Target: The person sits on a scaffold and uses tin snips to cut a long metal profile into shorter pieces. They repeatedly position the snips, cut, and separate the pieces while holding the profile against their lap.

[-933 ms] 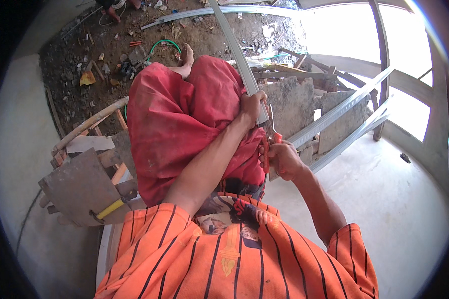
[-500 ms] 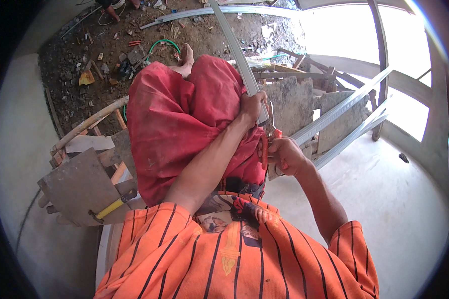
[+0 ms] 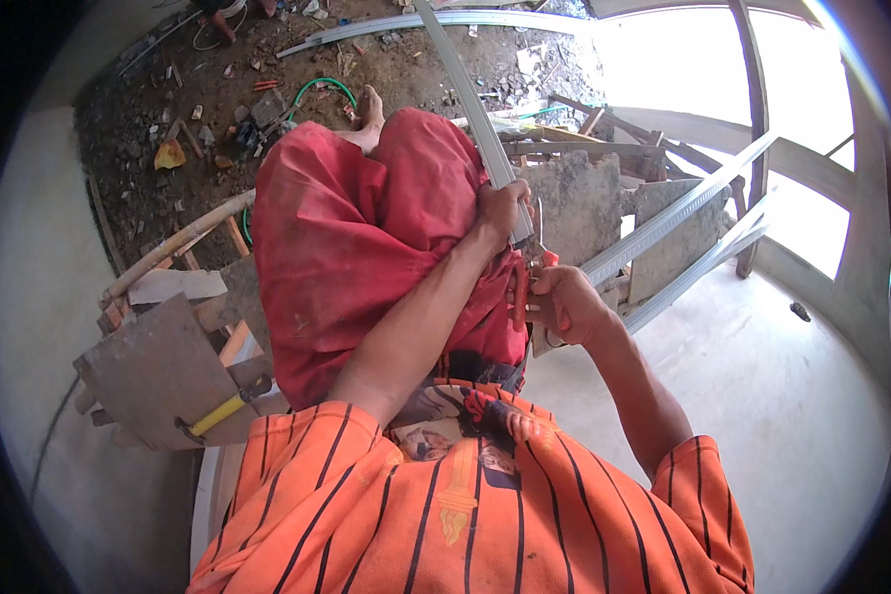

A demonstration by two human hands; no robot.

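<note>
- Here, the right hand (image 3: pixel 567 305) is closed around the red handles of metal snips (image 3: pixel 527 287), just above the lap.
- Just beyond, the left hand (image 3: pixel 502 210) grips the near end of a long grey metal channel strip (image 3: pixel 465 84), which slants away over the red trousers (image 3: pixel 366 238).
- Leftward, a yellow-handled hammer (image 3: pixel 218 411) lies on a grey board (image 3: pixel 144 366).
- Farther off, a green hose (image 3: pixel 317 89) loops across the rubble-strewn dirt floor (image 3: pixel 148 119).

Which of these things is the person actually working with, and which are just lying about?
In use:
- long grey metal strip, gripped near its end by the left hand
- red-handled snips, held by the right hand

Lying about:
- yellow-handled hammer on a board
- green hose on the dirt
- other metal strips leaning at right
- wood scraps
</note>
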